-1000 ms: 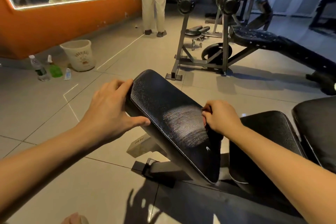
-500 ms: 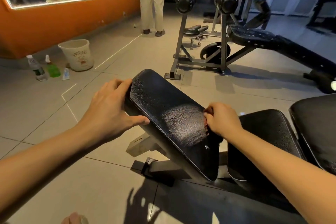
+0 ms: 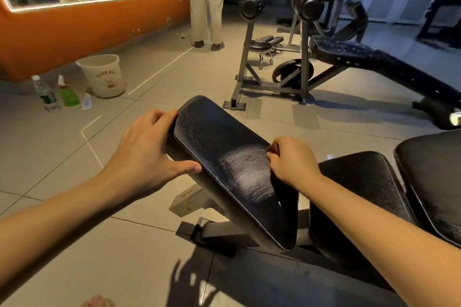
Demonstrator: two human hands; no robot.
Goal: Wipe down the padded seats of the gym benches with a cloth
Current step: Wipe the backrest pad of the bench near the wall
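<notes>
Gym floor of grey tiles, bucket point(image 3: 102, 75) by orange wall point(image 3: 74, 32). Head view: left grip point(image 3: 147, 154) clasps left edge of tilted black padded seat point(image 3: 224, 147). Right grip point(image 3: 291, 162) fisted round dark cloth point(image 3: 287, 193), pressed on seat's right edge; cloth barely distinguishable.

A bucket point(image 3: 102, 75), water bottle point(image 3: 46, 93), spray bottle point(image 3: 68, 96) and tube point(image 3: 86, 102) are being borne by the floor point(image 3: 124, 252) — clustered. A bench point(image 3: 224, 147) is being carried too.
</notes>
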